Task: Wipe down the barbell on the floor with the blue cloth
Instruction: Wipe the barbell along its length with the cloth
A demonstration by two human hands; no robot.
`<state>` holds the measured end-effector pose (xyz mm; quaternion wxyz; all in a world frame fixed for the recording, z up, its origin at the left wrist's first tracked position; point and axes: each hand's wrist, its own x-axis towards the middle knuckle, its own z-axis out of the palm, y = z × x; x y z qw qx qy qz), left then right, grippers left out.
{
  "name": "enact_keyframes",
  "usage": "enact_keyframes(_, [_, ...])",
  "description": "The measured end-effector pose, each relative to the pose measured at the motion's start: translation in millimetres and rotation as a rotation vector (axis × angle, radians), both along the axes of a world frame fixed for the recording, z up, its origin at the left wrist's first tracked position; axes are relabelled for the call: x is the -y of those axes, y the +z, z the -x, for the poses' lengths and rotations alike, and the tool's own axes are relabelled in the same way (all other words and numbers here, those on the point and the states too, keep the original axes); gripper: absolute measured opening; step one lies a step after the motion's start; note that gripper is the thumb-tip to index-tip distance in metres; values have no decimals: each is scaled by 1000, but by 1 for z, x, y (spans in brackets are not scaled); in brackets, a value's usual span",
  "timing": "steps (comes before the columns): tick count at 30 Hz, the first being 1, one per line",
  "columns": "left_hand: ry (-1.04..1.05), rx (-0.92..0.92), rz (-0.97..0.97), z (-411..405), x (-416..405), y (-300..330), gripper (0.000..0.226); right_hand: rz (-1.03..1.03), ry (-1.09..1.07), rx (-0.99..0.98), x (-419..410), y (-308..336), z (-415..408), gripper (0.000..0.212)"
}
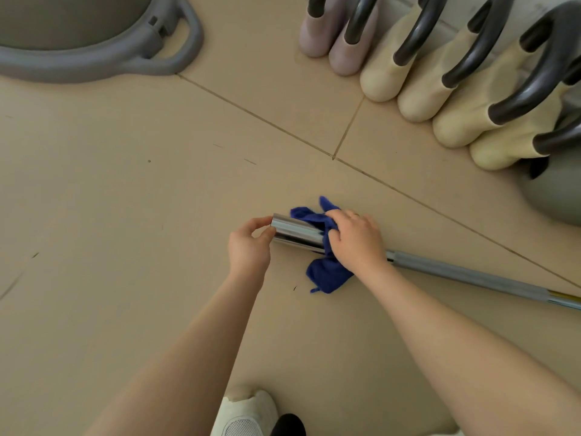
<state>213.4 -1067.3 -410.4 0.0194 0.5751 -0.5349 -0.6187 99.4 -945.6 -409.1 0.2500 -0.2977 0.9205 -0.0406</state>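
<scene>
Chrome at the sleeve end is where I steady things: my left hand (250, 243) pinches the tip of the barbell (297, 232) between thumb and curled fingers, so the bar, lying flat on the floor (125, 215), should not roll. To the right of that, my right hand (356, 239) presses the cloth (327, 272) down over the sleeve, fingers curled round it; I think the cloth wraps under the bar, though the hand hides that. To wipe well I would keep the left pinch firm and draw the cloth rightward along the grey shaft (471, 275), twisting as I go to reach the underside. Open tile lies on both sides of the bar. Kettlebells (440, 89) stand well apart at upper right, and the shaft runs out of frame at the right edge, so its far end is unknown to me.
</scene>
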Motion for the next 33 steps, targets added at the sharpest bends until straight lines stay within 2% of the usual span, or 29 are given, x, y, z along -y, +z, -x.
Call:
enact_keyframes(2, [21, -4, -26, 0, 1, -1, 22, -61, -53, -93, -3, -3, -2, 30])
enact_keyframes(4, [49, -7, -54, 1, 1, -3, 24, -18, -58, -56, 9, -2, -14, 31])
enact_keyframes(8, [95, -55, -184, 0, 4, -4, 26, 135, 138, 21, 44, 5, -53, 41])
enact_keyframes(10, [188, -134, -311, -4, 7, 0, 24, 165, 289, -46, 52, -1, -66, 43])
enact_keyframes(13, [309, -216, -415, -9, 10, 0, 33, 56, 607, -168, 39, -6, -59, 49])
enact_keyframes(15, [355, -225, -438, -10, 11, -1, 45, 136, 806, -282, 17, -11, -44, 47])
enact_keyframes(16, [364, -210, -435, -9, 12, -1, 49, 156, 840, -318, 9, -13, -38, 48])
enact_keyframes(20, [343, -126, -397, -7, 12, 3, 51, 116, 619, -311, 12, -19, -52, 44])
enact_keyframes(23, [354, -174, -427, -3, 11, 6, 49, 160, 756, -312, 10, -28, -64, 47])
enact_keyframes(25, [316, -185, -417, -3, 10, 5, 54, 209, 751, -292, 11, -27, -56, 50])
enact_keyframes(31, [271, -147, -351, -4, 4, 4, 48, 206, 279, -59, 45, -14, -42, 37])
enact_keyframes(33, [243, -122, -335, -2, 4, 5, 47, 171, 158, -46, 48, -11, -31, 37])
